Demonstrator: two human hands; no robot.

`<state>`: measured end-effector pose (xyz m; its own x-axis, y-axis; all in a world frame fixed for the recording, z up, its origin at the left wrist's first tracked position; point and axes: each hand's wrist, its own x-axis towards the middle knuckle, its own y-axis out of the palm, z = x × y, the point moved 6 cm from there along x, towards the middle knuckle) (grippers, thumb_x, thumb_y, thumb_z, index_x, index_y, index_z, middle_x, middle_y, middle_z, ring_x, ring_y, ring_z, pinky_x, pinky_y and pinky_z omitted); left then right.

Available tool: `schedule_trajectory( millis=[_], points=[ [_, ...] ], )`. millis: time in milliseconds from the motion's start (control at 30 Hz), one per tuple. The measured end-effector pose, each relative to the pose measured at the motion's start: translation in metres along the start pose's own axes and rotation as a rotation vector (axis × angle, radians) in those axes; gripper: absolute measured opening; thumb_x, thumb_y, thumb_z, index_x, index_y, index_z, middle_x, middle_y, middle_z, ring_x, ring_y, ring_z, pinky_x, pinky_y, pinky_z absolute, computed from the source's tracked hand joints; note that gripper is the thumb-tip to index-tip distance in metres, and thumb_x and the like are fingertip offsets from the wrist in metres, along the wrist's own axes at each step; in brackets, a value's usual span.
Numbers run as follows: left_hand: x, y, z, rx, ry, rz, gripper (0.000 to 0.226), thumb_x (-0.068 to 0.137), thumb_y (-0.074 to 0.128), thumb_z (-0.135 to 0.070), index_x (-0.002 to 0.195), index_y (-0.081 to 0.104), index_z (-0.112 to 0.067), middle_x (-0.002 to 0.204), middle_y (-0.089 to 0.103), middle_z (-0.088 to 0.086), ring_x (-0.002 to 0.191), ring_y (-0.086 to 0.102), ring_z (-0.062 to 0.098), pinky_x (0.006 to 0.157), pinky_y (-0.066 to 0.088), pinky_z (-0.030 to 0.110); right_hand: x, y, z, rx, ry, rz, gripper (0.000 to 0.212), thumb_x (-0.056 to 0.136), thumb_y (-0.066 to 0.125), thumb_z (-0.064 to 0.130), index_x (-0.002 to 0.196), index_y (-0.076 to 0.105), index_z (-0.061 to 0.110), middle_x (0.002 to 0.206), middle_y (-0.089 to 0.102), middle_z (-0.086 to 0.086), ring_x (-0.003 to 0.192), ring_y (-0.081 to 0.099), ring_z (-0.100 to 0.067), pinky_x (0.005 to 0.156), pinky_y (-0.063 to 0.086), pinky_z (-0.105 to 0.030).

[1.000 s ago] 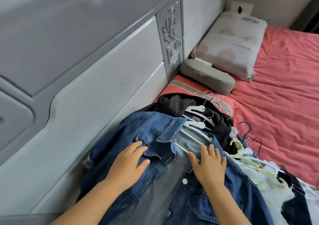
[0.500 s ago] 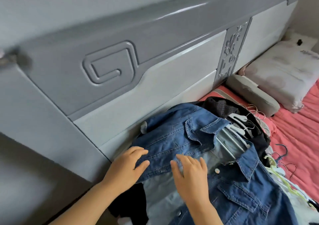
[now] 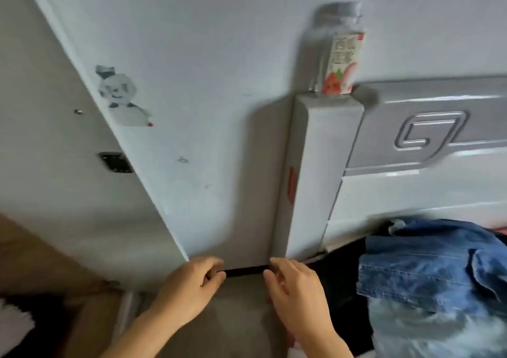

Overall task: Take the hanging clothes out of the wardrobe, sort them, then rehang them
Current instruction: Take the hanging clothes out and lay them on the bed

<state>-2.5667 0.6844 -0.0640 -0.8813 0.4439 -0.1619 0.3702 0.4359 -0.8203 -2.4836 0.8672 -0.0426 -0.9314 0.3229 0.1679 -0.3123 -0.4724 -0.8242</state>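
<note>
— What did the hands have hold of just then?

— A narrow black strip of dark cloth (image 3: 245, 270), pulled level between them, low against the pale wall (image 3: 214, 88). The left hand (image 3: 189, 292) had its fingers curled round one end; the right hand (image 3: 295, 292) pinched the other end with bent fingers. Whether it was a strap, a hem or a waistband, I could not tell.

— And the rest of the clothes?

— Heaped at the right, beside the glossy grey headboard (image 3: 428, 149). A blue denim jacket (image 3: 428, 264) lay on top, with black fabric (image 3: 343, 275) under it that seemed to run toward the strip, and something pale and blurred below the denim.

— How would that strip handle, in your view?

— Soft and light, I judged; it stayed straight only because both hands kept it taut. Let go of one end and it would likely droop. The denim looked heavier and stiffer, best lifted by collar or shoulders.

— Anything to mind nearby?

— A plastic drink bottle with a pink fruit label (image 3: 340, 53) stood on the headboard's corner post (image 3: 321, 171); a hard tug of cloth there might have knocked it.
</note>
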Motion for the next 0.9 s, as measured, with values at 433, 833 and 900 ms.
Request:
schedule_trajectory(
  millis=[433,833,900],
  points=[
    [-0.157,-0.144,0.211,-0.221,-0.552,-0.411,0.027,0.092,0.052,-0.044,0.117,0.057,-0.035,0.101,0.059,-0.021,0.093,0.056,-0.005,0.084,0.047,0.017,0.017,0.135,0.267,0.167,-0.675,0.323,0.027,0.074,0.049,0.049,0.086,0.069,0.035,0.060,0.038,0.025,0.054,0.051,0.002,0.047,0.036,-0.007],
    [-0.228,-0.261,0.240,-0.036,-0.762,-0.936,0.025,0.092,0.055,-0.035,0.116,0.061,-0.029,0.099,0.061,-0.017,0.088,0.056,-0.001,0.075,0.041,0.010,0.064,0.152,0.463,0.442,-1.086,0.463,0.034,0.087,0.053,0.048,0.100,0.063,0.018,0.091,0.060,0.001,0.082,0.059,-0.015,0.063,0.044,-0.024],
    [-0.227,-0.284,0.240,-0.001,-0.746,-0.988,0.035,0.087,0.052,-0.047,0.113,0.063,-0.028,0.094,0.060,-0.019,0.085,0.056,-0.002,0.073,0.038,0.006,0.071,0.145,0.488,0.488,-1.118,0.445,0.022,0.087,0.061,0.037,0.102,0.061,0.021,0.093,0.059,0.002,0.086,0.058,-0.013,0.069,0.045,-0.023]
  ],
)
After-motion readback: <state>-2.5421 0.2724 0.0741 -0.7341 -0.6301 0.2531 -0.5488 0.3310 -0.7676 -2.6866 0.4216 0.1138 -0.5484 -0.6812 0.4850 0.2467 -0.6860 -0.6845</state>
